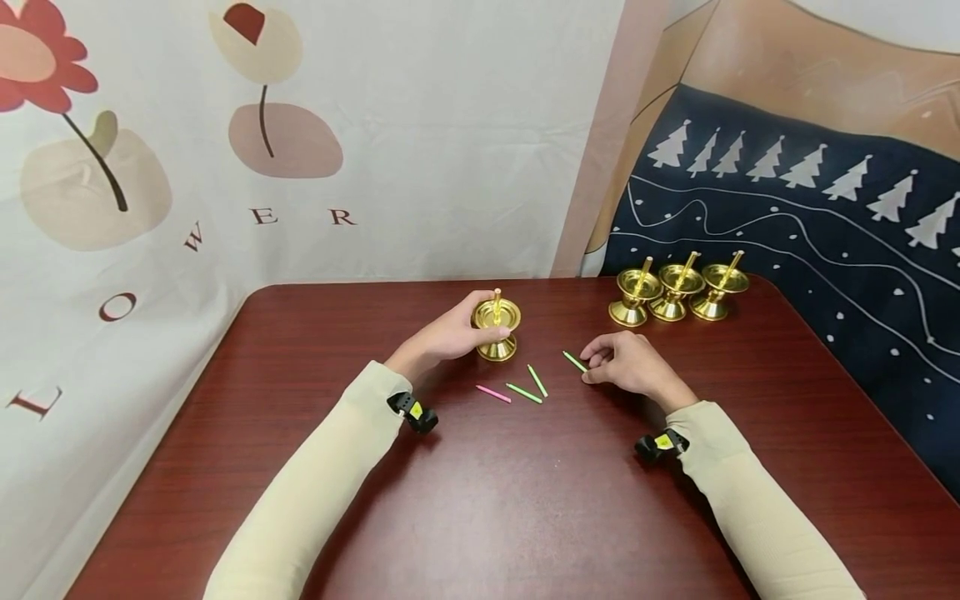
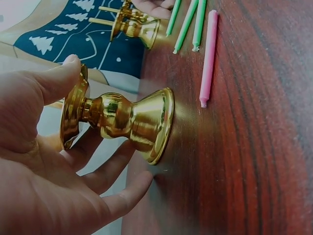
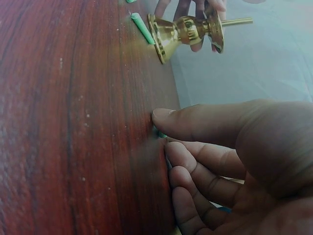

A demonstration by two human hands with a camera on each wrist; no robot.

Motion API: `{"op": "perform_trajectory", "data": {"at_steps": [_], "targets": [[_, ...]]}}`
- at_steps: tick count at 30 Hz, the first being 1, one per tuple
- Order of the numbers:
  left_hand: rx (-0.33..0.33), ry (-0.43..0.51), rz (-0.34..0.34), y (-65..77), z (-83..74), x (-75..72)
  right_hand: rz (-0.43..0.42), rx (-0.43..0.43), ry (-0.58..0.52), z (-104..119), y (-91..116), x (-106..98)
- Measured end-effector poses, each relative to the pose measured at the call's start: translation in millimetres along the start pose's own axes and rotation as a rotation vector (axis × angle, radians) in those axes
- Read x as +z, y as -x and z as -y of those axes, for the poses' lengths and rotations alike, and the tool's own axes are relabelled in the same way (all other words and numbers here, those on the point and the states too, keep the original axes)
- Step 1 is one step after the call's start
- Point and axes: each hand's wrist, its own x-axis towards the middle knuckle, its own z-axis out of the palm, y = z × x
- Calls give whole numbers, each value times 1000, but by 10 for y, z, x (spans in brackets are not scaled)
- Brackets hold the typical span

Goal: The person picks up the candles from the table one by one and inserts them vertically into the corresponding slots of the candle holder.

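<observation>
Two sleeves (image 1: 307, 492) point toward four candles (image 1: 537, 381) and four candleholders (image 1: 497, 349).

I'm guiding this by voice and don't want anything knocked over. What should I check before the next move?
1. Left grip holding the nearest candle holder: ok.
2. That holder upright: ok.
3. Its post free of any candle: ok.
4. Right grip secure on the green candle beside it: cannot tell; thumb and forefinger are at its end, but the pinch is mostly hidden.
5. Pink candle and the other two green candles apart from the held holder: ok, lying loose on the table.
6. Three other candle holders standing upright: ok, at the back right.
</observation>
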Motion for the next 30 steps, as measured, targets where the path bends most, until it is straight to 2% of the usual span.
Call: {"op": "perform_trajectory", "data": {"at_steps": [12,23,30], "targets": [[4,28,-31,74,69,-6,-8,-1,22,32,18,8],[18,33,-44,96,76,15,-24,-58,53,37,18,30],[31,40,-40,98,86,13,-14,-39,40,43,14,22]]}}
